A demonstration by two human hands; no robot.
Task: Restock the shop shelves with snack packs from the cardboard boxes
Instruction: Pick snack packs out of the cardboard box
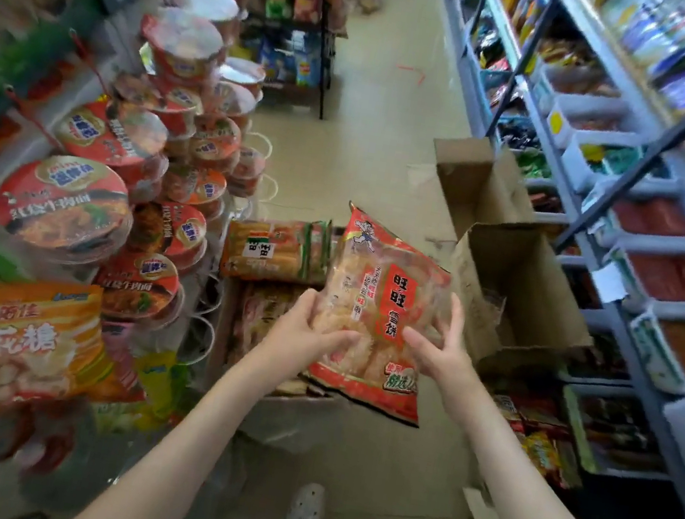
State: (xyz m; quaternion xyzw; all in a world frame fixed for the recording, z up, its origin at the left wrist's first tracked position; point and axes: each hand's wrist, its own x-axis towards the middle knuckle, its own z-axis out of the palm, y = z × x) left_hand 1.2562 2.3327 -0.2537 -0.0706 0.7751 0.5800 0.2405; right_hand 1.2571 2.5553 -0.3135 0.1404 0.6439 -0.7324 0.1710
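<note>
A large red and clear rice-cracker snack pack (380, 293) is held up in the aisle, between both hands. My left hand (310, 335) grips its lower left edge, thumb across the front. My right hand (437, 343) holds its right side with the fingers spread along the edge. Below and behind the pack lies an open cardboard box (222, 343) with more snack packs (274, 250) stacked in it. A second open cardboard box (523, 280) stands to the right against the shelves.
Shelving with white bins of packed snacks (665, 272) runs along the right. Stacks of red instant-noodle bowls (68, 209) and an orange marshmallow bag (15, 336) fill the left. An upright box flap (476, 182) stands further up the beige aisle floor. My shoe (306, 502) is below.
</note>
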